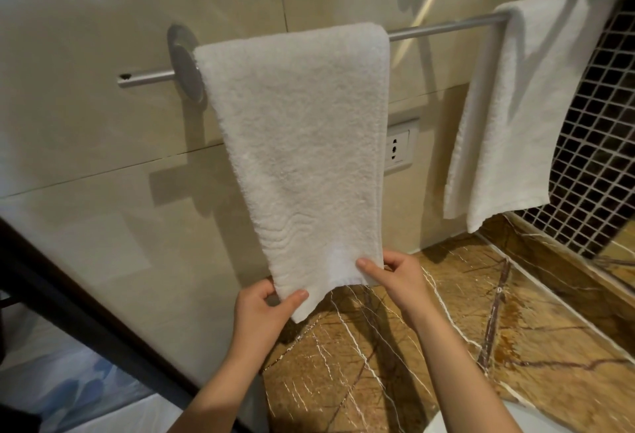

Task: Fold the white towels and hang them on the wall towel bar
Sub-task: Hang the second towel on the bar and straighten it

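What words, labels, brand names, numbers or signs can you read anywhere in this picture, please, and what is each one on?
None: no readable text shows anywhere.
The near towel and the far towel bear no label or tag in view.
The wall socket shows only its holes, no marking I can read.
The towel bar and counter are plain.

Bar middle: towel bar (443, 25) bare between near towel (299, 144) and far towel (522, 106); a hand can pass there.
Bar left: round mount (185, 61) just beside near towel; bare stub beyond.
Wall gap: socket (398, 149) between the towels.
Below near hem: open air above countertop (481, 329).
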{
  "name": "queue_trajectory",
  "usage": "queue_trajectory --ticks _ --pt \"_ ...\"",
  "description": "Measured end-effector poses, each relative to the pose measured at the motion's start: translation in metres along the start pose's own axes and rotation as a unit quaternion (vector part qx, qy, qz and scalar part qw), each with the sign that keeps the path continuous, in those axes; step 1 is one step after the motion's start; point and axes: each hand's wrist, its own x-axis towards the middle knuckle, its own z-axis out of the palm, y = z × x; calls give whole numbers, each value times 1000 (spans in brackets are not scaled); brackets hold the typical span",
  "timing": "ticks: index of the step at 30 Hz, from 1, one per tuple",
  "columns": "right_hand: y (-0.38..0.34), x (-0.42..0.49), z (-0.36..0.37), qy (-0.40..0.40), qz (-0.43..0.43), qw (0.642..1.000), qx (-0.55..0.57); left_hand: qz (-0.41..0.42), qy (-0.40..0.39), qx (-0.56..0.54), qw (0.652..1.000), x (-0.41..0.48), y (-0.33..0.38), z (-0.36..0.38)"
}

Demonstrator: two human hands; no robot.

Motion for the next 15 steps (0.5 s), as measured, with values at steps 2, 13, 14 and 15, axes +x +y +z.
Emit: queue_trajectory --ticks 2,13,14,15 --pt "4 -1 -2 36 -3 999 -6 -1 16 -16 1000 0 0 1" --pt "31 -35 43 114 135 973 151 -17 14 -58 998 -7 -3 6" --pt "36 -43 51 86 168 969 157 -20 14 -61 998 -7 -4 5" --pt "39 -51 58 47 188 966 173 -21 13 -64 998 -6 -4 5"
